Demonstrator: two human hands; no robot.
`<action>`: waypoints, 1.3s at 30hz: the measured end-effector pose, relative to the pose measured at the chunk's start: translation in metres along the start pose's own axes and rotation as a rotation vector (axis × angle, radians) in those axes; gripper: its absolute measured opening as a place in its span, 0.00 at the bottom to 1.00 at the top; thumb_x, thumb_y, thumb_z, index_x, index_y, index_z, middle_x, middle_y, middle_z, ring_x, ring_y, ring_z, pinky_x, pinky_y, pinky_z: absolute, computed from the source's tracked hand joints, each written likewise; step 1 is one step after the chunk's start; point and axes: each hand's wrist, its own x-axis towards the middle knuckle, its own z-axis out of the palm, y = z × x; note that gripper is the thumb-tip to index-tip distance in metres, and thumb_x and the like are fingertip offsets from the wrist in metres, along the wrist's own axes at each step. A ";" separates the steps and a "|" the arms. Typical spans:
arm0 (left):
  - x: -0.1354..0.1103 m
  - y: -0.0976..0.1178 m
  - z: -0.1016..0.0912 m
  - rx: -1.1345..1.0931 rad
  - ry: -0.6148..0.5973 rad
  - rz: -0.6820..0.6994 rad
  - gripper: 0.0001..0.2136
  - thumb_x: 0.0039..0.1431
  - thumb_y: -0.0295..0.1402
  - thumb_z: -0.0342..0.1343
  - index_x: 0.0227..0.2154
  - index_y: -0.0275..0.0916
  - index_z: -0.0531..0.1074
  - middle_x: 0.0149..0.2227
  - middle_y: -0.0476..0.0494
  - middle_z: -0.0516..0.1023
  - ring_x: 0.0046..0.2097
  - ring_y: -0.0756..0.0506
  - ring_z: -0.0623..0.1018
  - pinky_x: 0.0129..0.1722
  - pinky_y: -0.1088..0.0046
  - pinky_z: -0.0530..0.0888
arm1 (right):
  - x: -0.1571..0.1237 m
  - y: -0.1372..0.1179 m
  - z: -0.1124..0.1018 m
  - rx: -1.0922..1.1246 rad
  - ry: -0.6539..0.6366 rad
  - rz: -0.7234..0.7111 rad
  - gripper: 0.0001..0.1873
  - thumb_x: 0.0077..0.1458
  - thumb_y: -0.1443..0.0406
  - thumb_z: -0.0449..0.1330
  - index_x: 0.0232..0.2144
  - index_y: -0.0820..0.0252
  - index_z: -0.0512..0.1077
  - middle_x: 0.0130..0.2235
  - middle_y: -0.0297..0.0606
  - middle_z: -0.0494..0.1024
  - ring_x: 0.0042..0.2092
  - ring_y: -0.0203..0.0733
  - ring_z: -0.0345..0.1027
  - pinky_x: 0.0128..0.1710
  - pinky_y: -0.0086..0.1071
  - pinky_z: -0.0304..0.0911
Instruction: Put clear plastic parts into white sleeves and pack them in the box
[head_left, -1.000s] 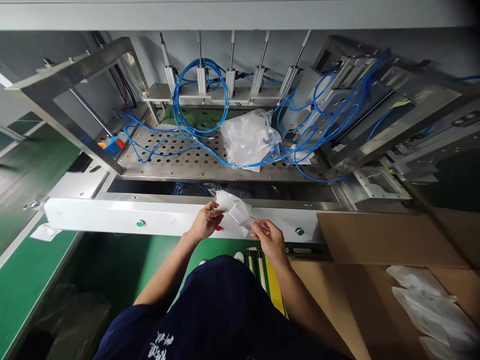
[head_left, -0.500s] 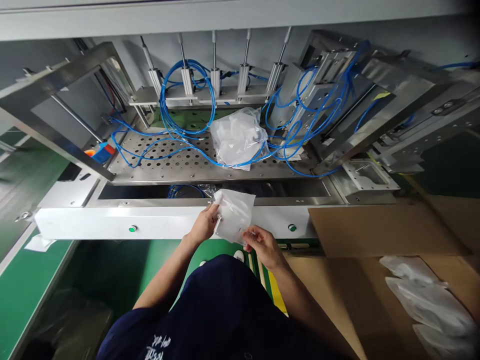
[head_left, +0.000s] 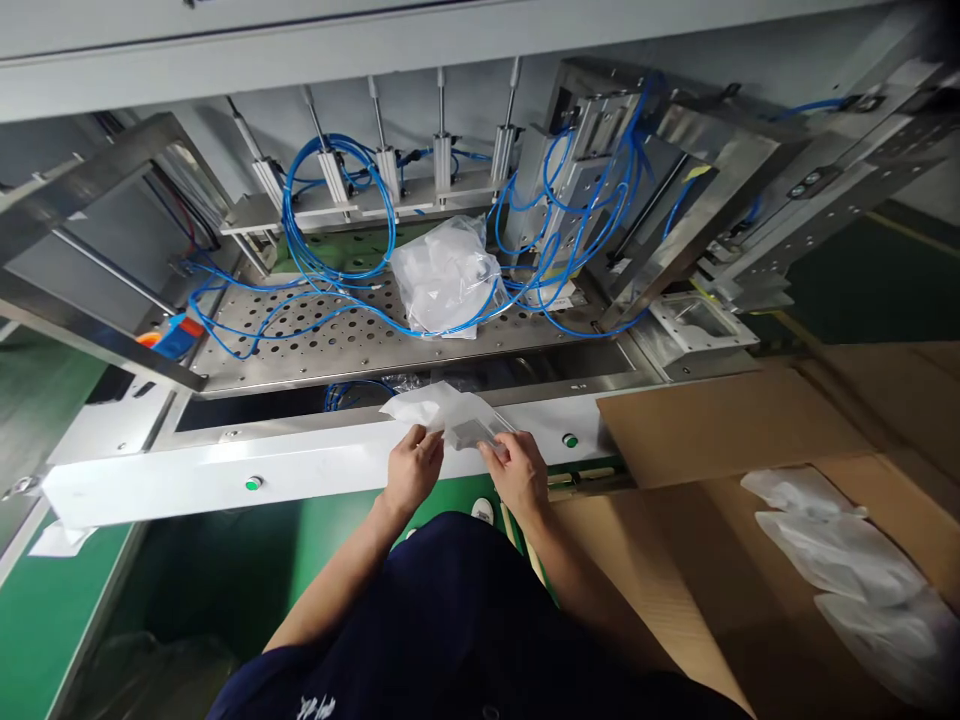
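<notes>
Both my hands are raised in front of a white machine bar. My left hand (head_left: 412,470) pinches one side of a folded, translucent white plastic bag (head_left: 442,412), and my right hand (head_left: 516,475) pinches its other side. A small, clearer rectangular part of the bag (head_left: 472,433) lies near my right fingers. The bag's lower edge rests close to the white bar (head_left: 225,482), but I cannot tell if they touch.
A perforated steel plate (head_left: 322,340) behind the bar holds a plastic-wrapped bundle (head_left: 446,277) among blue pneumatic tubes (head_left: 337,225). Steel cylinders (head_left: 442,165) stand above it. At right, an open cardboard box (head_left: 720,425) holds several white bags (head_left: 847,570).
The bag has gone from hanging in a loose upright sheet to a flatter fold lying sideways. My hands have drawn closer together, and the whole view has tilted.
</notes>
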 end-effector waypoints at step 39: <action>-0.065 -0.046 -0.040 0.052 0.091 -0.114 0.09 0.75 0.31 0.48 0.42 0.41 0.74 0.41 0.41 0.76 0.42 0.43 0.77 0.40 0.70 0.72 | -0.042 -0.051 0.094 0.052 -0.168 -0.234 0.06 0.64 0.67 0.59 0.40 0.58 0.77 0.60 0.50 0.71 0.46 0.44 0.75 0.44 0.34 0.72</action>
